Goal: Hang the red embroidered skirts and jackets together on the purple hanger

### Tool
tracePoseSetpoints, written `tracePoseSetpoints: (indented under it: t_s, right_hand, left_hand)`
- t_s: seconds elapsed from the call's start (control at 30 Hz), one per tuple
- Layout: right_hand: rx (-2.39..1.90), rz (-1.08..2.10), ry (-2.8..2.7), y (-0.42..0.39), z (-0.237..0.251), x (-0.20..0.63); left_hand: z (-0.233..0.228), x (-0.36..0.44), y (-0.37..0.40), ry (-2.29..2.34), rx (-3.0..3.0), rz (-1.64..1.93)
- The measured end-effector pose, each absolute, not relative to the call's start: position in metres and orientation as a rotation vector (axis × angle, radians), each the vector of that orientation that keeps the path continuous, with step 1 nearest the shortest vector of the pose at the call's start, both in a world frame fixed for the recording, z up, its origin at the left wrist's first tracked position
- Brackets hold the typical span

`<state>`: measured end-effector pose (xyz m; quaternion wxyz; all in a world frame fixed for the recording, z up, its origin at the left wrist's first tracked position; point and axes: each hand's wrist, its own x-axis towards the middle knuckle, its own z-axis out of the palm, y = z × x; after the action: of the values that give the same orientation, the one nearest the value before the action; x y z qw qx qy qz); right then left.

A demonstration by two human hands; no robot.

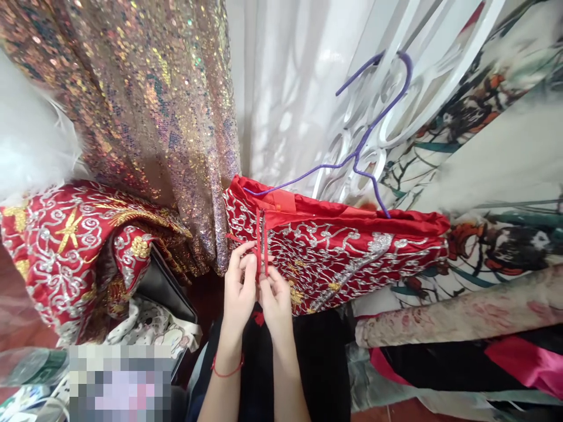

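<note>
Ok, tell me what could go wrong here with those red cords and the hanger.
1. Both hands, left hand and right hand, pinch the thin red cords at the embroidered red garment; a hard tug might fray them or snag the silver embroidery.
2. The purple hanger sits tilted, only partly inside the garment, so it may slip out.
3. The sequin fabric hangs right beside the cords and could catch them.

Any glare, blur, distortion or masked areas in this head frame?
Head view: backlight washes out the sheer white curtain; the sequined iridescent fabric sparkles; straight edges bow near the borders; a pixelated block masks the lower left; both hands and the red embroidered garment on its purple wire hanger are sharp.
</note>
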<state>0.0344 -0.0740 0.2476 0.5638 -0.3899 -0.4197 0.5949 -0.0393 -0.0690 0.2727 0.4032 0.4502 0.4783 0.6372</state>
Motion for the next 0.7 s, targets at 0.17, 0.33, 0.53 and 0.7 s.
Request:
tracePoseSetpoints:
  t_s: [0.17,0.33,0.53,0.7]
  right_hand:
    - [-0.943,1.304,-1.103,-0.077,0.247,0.039]
    - [-0.943,1.436,-0.960,-0.077,0.246,0.035]
    - [-0.869,1.591,-0.839,-0.071,0.249,0.031]
    - [-0.750,1.675,-0.797,-0.068,0.248,0.039]
  left_hand:
    - [0.265,-0.038,-0.070,1.276,1.166,1.606]
    - [0.262,-0.043,-0.068,1.338,1.133,1.569]
    - [0.266,-0.039,-0.073,1.215,1.172,1.667]
    - [0.263,-0.041,-0.070,1.292,1.080,1.593]
